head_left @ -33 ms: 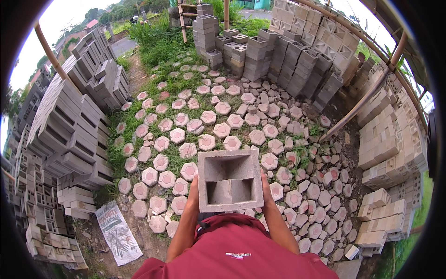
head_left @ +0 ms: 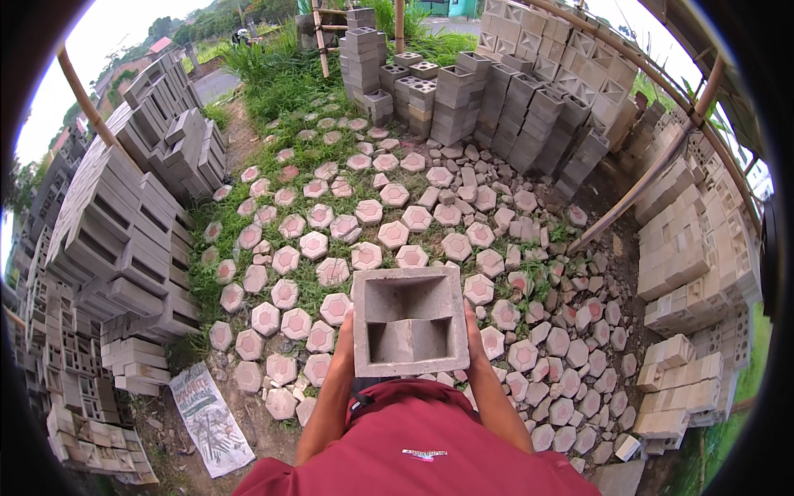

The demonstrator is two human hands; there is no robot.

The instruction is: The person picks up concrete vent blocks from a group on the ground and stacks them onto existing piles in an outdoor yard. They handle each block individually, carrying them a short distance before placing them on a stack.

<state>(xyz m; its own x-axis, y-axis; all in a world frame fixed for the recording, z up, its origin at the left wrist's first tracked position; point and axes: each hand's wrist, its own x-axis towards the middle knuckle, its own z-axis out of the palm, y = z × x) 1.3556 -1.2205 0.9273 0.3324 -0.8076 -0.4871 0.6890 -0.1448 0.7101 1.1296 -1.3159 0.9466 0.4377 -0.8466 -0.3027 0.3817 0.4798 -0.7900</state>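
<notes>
A grey concrete ventilation block (head_left: 413,337) is held up in front of my body, its square open face turned toward me. Inside its frame, slanting inner walls form one larger hollow and two smaller ones. My left hand (head_left: 345,341) presses against the block's left side, and my right hand (head_left: 475,337) grips the opposite side. Only parts of the fingers show past the block's edges. Beneath it, hexagonal pavers (head_left: 393,234) with reddish centres lie spaced out over grass and soil.
Tall stacks of concrete blocks (head_left: 124,231) line the left. More grey hollow blocks (head_left: 455,103) stand at the back, and pale stacks (head_left: 678,256) run along the right. A bamboo pole (head_left: 633,194) slants down on the right. A printed sack (head_left: 211,420) lies at lower left, with loose rubble around.
The view has shifted very slightly, so the surroundings sit a little differently. Both hands keep the same hold on the block.
</notes>
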